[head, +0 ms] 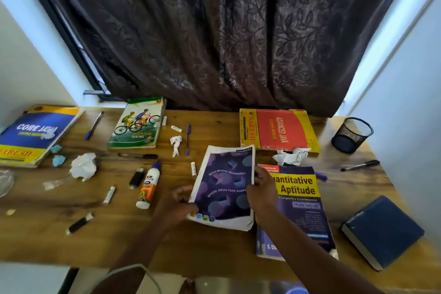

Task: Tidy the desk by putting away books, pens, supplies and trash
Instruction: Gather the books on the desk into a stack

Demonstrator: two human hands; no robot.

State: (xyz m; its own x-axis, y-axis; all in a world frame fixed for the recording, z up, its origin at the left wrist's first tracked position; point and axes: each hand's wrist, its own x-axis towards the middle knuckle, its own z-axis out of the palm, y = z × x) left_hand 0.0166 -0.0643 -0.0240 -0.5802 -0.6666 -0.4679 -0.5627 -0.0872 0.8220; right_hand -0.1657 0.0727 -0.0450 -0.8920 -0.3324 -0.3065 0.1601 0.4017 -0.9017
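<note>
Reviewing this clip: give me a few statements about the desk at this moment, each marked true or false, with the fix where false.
1. Both hands grip the purple notebook, the left hand at its left edge, the right hand at its right edge. True.
2. The mesh pen cup lies tipped on its side. False: it stands upright, far right.
3. The glue bottle stands upright. False: it lies flat on the desk.
4. A crumpled paper rests against the red Advanced Java book. True.

Purple notebook (224, 186), red-and-yellow book (278, 129), dark leaf-patterned curtain (226, 31).
</note>
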